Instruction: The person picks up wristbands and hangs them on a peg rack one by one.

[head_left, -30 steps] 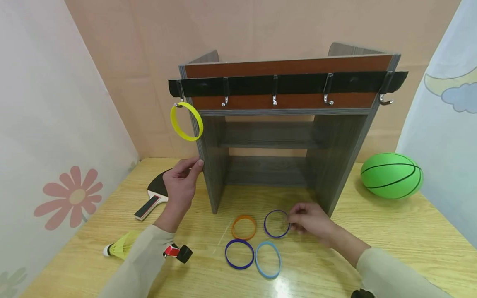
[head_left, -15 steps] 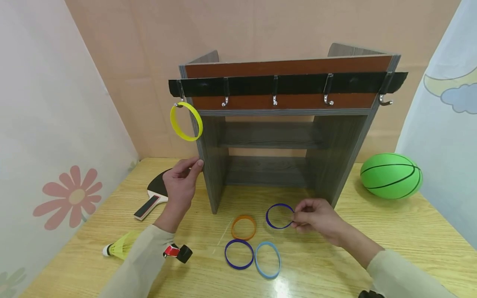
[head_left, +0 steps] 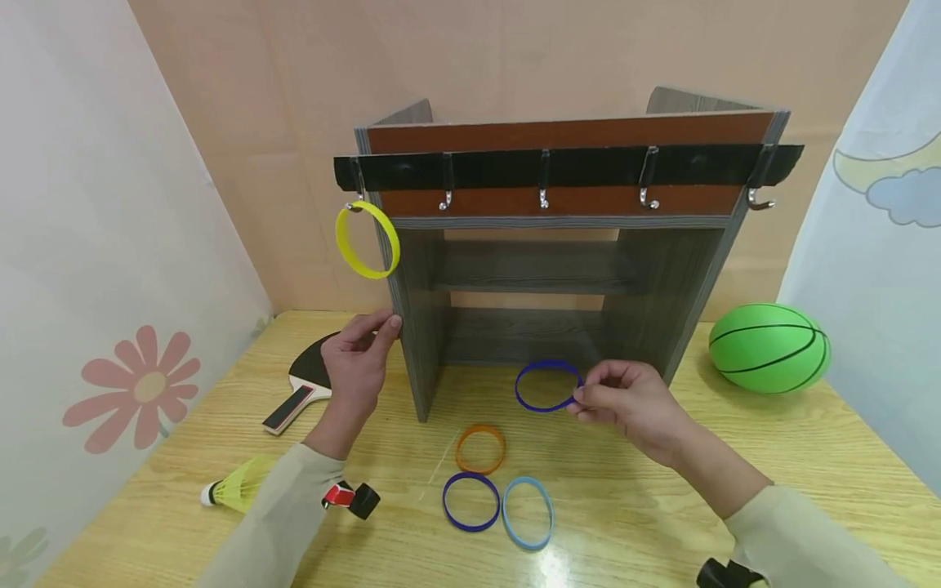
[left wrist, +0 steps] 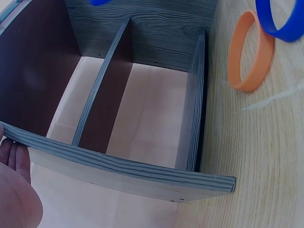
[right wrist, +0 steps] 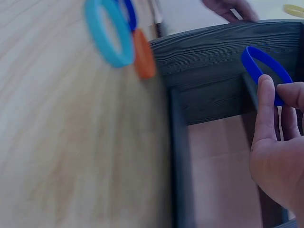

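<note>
My right hand [head_left: 635,408] pinches a dark blue silicone wristband [head_left: 518,394] by its right side, between thumb and fingers, raised in front of the shelf's lower opening. In the right wrist view that blue wristband [right wrist: 252,66] stands out from the fingertips. My left hand [head_left: 358,359] grips the front edge of the left side panel [head_left: 415,351] of a grey wooden shelf. A yellow wristband [head_left: 394,245] hangs on the leftmost hook. On the table lie an orange wristband [head_left: 459,451], another dark blue wristband [head_left: 472,529] and a light blue wristband [head_left: 550,514].
A black rail [head_left: 492,170] with several metal hooks crosses the shelf's top front. A green ball [head_left: 768,349] sits right of the shelf. On the left lie a table tennis bat [head_left: 290,408] and a yellow shuttlecock [head_left: 238,487], partly behind the left sleeve.
My right hand has lifted the dark blue wristband from near the table, up and toward the shelf. The left hand stays on the side panel.
</note>
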`<action>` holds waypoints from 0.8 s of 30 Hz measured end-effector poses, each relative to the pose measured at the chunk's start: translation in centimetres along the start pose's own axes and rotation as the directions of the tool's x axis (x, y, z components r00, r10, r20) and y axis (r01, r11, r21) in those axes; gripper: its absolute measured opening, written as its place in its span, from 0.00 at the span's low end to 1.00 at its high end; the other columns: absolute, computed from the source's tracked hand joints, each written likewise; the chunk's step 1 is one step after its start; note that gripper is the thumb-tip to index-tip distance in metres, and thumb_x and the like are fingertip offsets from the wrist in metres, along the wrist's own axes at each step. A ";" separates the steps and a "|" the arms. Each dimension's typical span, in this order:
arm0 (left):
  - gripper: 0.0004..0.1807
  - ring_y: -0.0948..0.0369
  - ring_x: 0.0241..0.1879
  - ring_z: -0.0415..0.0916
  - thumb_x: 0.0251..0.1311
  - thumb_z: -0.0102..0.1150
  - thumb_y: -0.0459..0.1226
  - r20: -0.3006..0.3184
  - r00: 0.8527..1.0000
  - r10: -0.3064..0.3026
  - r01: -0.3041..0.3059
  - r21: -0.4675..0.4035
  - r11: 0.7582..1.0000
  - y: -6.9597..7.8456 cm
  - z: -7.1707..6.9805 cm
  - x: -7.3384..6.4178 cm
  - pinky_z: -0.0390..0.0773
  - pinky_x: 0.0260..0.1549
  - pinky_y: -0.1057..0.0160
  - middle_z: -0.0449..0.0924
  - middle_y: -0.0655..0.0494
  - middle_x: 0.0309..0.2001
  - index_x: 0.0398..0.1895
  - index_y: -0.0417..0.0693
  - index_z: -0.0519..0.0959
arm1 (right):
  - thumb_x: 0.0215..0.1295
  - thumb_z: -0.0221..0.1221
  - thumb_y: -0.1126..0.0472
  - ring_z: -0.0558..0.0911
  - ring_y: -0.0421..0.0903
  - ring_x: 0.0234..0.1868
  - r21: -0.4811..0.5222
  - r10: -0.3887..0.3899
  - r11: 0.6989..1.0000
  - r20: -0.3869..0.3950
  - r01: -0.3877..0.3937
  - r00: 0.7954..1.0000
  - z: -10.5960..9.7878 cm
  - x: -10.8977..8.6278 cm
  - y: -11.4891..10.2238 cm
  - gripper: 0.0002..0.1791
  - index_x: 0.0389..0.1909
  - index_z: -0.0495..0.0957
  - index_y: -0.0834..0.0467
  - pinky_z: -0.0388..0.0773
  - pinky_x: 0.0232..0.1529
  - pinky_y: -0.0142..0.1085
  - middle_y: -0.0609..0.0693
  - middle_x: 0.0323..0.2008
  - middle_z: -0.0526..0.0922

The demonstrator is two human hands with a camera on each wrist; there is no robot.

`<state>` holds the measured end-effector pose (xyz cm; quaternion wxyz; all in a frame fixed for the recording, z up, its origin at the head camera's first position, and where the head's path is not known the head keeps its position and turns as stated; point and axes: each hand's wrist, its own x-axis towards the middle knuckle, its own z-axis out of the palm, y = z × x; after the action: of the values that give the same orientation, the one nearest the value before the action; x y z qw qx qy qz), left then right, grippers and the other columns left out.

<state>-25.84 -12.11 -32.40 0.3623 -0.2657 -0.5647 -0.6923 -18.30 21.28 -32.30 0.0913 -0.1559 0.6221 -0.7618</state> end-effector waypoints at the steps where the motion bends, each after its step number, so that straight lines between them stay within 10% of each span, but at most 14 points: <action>1: 0.06 0.62 0.27 0.79 0.55 0.60 0.20 0.000 1.000 -0.001 0.001 -0.001 1.000 0.0 0.0 0.0 0.79 0.32 0.68 0.80 0.52 0.29 0.36 0.23 0.80 | 0.60 0.57 0.77 0.84 0.48 0.33 0.020 -0.013 1.000 0.010 0.013 1.000 0.1 0.1 -0.4 0.07 0.28 0.75 0.63 0.80 0.38 0.37 0.56 0.29 0.81; 24: 0.06 0.61 0.28 0.79 0.55 0.60 0.20 0.000 1.000 -0.010 0.010 0.005 1.000 -0.1 -0.1 -0.2 0.80 0.33 0.67 0.81 0.49 0.30 0.37 0.24 0.81 | 0.63 0.54 0.77 0.84 0.46 0.31 0.081 -0.258 0.964 0.092 0.251 0.962 4.7 2.6 -7.5 0.09 0.27 0.77 0.63 0.81 0.35 0.34 0.56 0.28 0.79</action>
<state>-25.80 -12.12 -32.58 0.3593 -0.2621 -0.5678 -0.6927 -18.67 17.70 -23.80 0.0294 -0.2701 0.5647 -0.7793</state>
